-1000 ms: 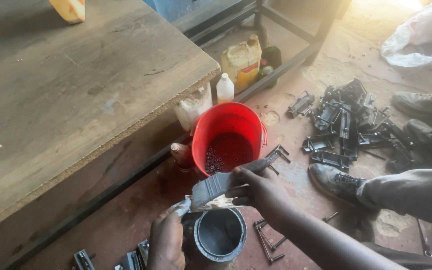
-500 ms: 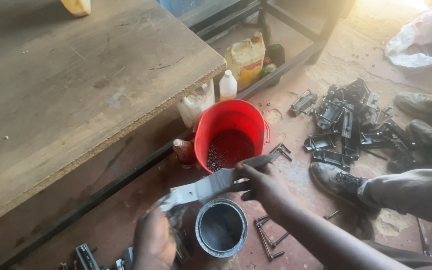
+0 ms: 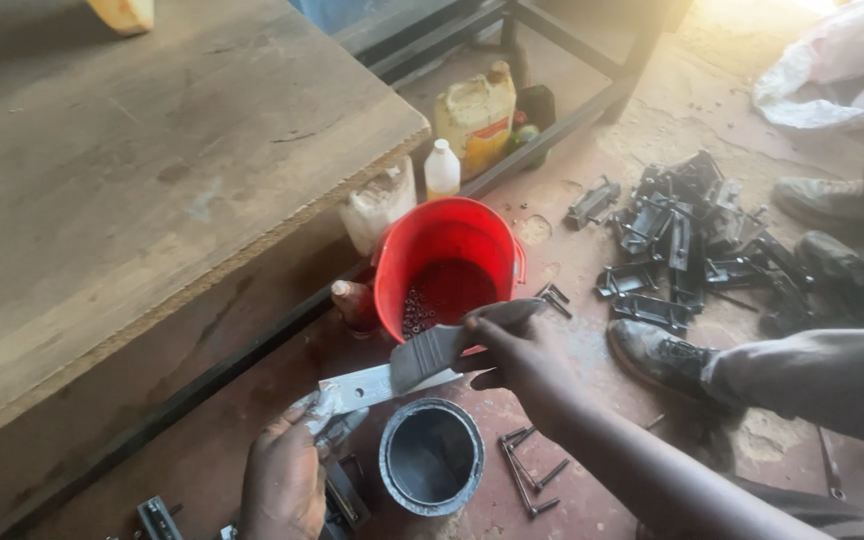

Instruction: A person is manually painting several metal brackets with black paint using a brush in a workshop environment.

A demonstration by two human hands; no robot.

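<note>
Metal strip (image 3: 364,386): flat, pale, held over the floor just above the paint tin (image 3: 432,457); long axis slanting from lower left up to the right.
Brush (image 3: 430,357): bristles laid on the strip's right end, handle pointing up-right.
Left hand (image 3: 287,480): grip pinched tight on the strip's left end.
Right hand (image 3: 517,355): grip wrapped round the brush handle; nearer the bucket.
Red bucket (image 3: 447,265): just beyond the strip, small dark parts inside.
Table (image 3: 132,180): wooden, well left.
Metal brackets (image 3: 677,245): heaped to the right.
</note>
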